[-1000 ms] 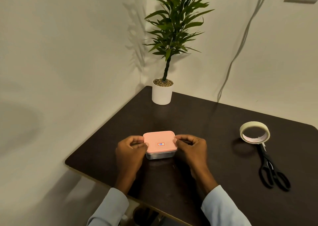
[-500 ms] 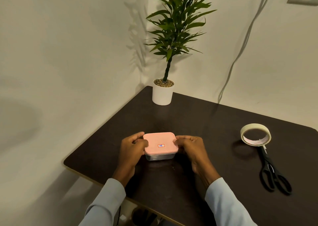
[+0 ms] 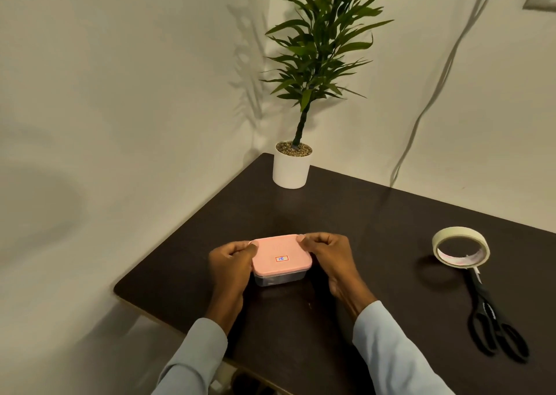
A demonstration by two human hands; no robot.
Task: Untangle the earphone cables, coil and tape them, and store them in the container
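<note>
A small clear container [image 3: 278, 278] with a pink lid [image 3: 279, 253] sits on the dark table [image 3: 346, 229] near its front edge. A small label with a red border is stuck on the lid. My left hand [image 3: 230, 266] grips the container's left side, thumb on the lid's corner. My right hand [image 3: 329, 259] grips the right side, thumb pressing the lid's far right corner. Something dark shows dimly through the clear wall; the earphone cables cannot be made out.
A roll of masking tape [image 3: 460, 250] lies on the table at the right, with black scissors [image 3: 493, 322] just in front of it. A potted plant [image 3: 291, 166] stands in the far corner by the walls. A cable hangs down the back wall.
Both hands stay at the container's sides; their thumbs have shifted onto the lid's far corners. The container has hardly moved.
</note>
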